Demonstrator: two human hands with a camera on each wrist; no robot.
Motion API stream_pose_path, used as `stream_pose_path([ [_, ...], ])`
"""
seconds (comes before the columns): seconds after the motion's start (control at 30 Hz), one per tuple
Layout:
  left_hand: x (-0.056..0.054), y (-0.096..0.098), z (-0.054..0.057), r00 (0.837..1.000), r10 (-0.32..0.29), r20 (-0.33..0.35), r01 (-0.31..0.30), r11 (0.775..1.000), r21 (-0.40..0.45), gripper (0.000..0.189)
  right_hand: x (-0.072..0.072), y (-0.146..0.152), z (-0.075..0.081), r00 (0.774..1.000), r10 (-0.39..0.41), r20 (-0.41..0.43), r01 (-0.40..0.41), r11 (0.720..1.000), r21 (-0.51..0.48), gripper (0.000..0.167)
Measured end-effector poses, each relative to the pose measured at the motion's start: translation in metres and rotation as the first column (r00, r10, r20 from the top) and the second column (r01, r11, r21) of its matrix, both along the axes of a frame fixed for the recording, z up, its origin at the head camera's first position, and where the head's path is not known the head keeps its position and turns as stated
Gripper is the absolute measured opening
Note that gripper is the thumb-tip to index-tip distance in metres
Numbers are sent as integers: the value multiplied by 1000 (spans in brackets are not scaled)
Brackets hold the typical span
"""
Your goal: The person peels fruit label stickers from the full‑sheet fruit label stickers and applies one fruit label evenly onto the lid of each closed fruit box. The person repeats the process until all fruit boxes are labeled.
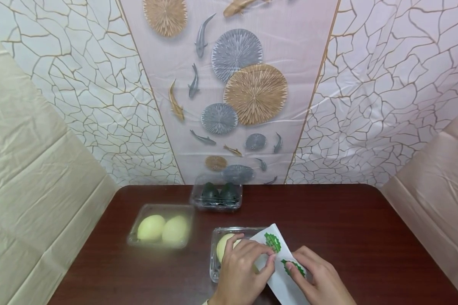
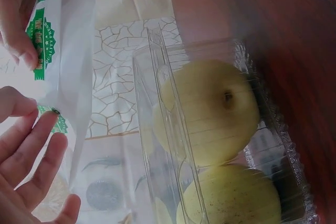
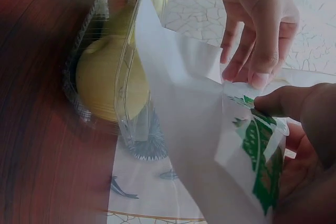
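Note:
A white sheet [image 1: 278, 284] bearing green stickers with toothed edges slants over the near clear plastic box [image 1: 212, 260]. My right hand [image 1: 318, 277] grips the sheet by its right edge, thumb over the lower green sticker [image 1: 294, 267]. At the sheet's other side, my left hand [image 1: 239, 271] pinches with thumb and index finger beside the upper green sticker [image 1: 272, 242]. In the right wrist view the sheet [image 3: 181, 93] bends between the two hands. Inside the closed near box sit round pale yellow fruits [image 2: 210, 114], pear-like, partly behind my left hand in the head view.
Left of the near box stands a clear box [image 1: 161, 207] with two yellow fruits [image 1: 151, 228]. Farther back, against the wall cloth [image 1: 313, 169], is a clear box [image 1: 196, 201] holding two dark green fruits [image 1: 229, 193]. The dark red table [image 1: 351, 220] has cloth sides around it.

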State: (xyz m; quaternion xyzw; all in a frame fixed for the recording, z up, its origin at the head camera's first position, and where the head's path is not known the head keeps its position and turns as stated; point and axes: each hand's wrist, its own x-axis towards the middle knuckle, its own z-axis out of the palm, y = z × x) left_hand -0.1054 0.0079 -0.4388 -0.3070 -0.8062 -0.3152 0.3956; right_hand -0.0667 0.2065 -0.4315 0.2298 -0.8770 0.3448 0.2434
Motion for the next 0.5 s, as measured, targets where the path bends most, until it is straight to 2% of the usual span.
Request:
stream_pose_path([
  [0.3,3,-1,1,994,-11,110,8,1000,26,13,-1,2,-2,1000,13,-25,-13,1000,-2,30],
  [0.43,3,-2,1,991,-21,135,13,998,59,15,-2,2,-1,1000,11,-27,-11,1000,5,31],
  [0.5,3,-2,1,989,-26,146,15,997,75,16,-1,3,-1,1000,6,-2,-6,1000,5,30],
])
